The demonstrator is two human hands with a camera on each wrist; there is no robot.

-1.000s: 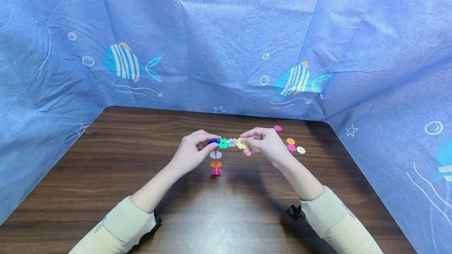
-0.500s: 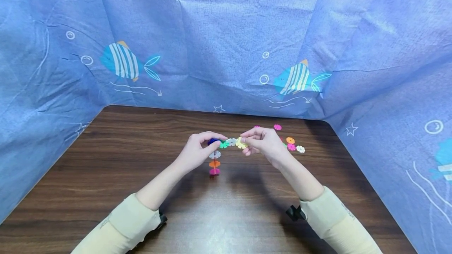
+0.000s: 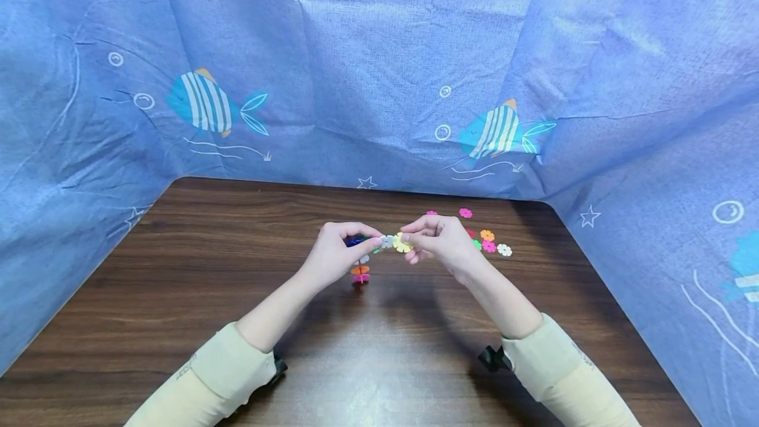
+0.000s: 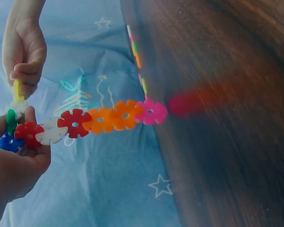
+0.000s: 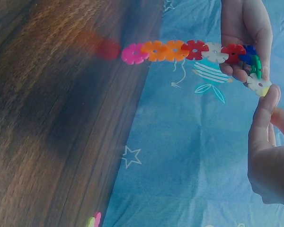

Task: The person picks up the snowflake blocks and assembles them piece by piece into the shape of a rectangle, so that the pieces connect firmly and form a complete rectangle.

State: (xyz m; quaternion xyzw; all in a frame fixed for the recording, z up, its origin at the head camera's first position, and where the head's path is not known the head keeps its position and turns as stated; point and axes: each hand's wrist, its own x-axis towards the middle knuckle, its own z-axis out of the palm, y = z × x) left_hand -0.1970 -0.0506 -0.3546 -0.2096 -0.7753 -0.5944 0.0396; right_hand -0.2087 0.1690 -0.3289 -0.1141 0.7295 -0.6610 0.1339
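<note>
Left of the yellow flower-shaped disc (image 3: 401, 242): the left hand (image 3: 335, 252), with thumb and fingers pinched on the chain of notched discs (image 4: 80, 117), near its green disc (image 4: 11, 121). Below and left of the yellow disc: the long part of this chain, axis straight down, with the pink end disc (image 4: 156, 106) close above the table (image 3: 249, 236). Just left of the yellow disc: a white disc (image 3: 387, 241) in the short top part, axis sideways. At the yellow disc itself: the right hand (image 3: 445, 242), nearer to this end, clamped on it. Right of the yellow disc: loose discs (image 3: 488, 246) on the table.
</note>
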